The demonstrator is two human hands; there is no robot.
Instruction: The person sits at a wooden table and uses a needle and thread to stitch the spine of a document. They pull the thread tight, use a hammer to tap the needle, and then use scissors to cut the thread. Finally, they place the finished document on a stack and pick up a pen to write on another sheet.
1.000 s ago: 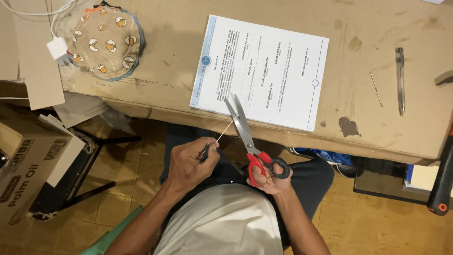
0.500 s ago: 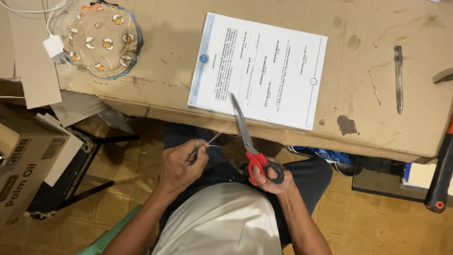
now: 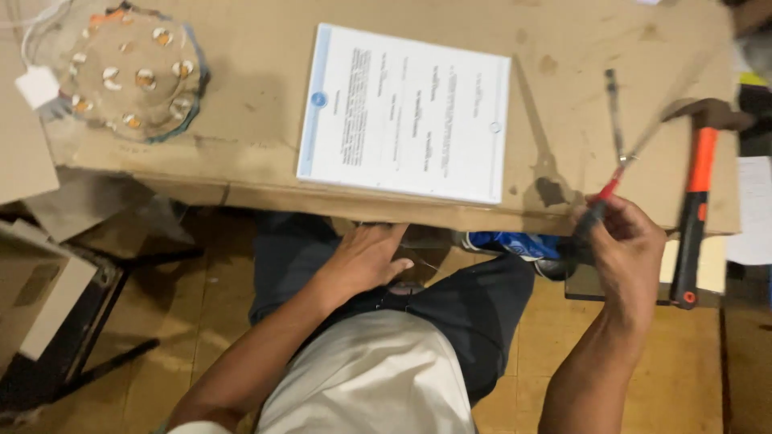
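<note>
The right hand [image 3: 631, 241] grasps the red-handled metal scissors [image 3: 619, 173] over the bench's [image 3: 241, 153] right edge, fingers clenched around them. The left hand [image 3: 366, 257] rests flat on the lap, fingers released.

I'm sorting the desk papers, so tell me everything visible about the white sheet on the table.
The white printed sheet lies flat on the brown table near its front edge, slightly skewed. It looks like a thin stack of paper, with a pale blue band and round emblem along its left side and blurred dark text lines running sideways. No hand touches it; only the table does.
</note>
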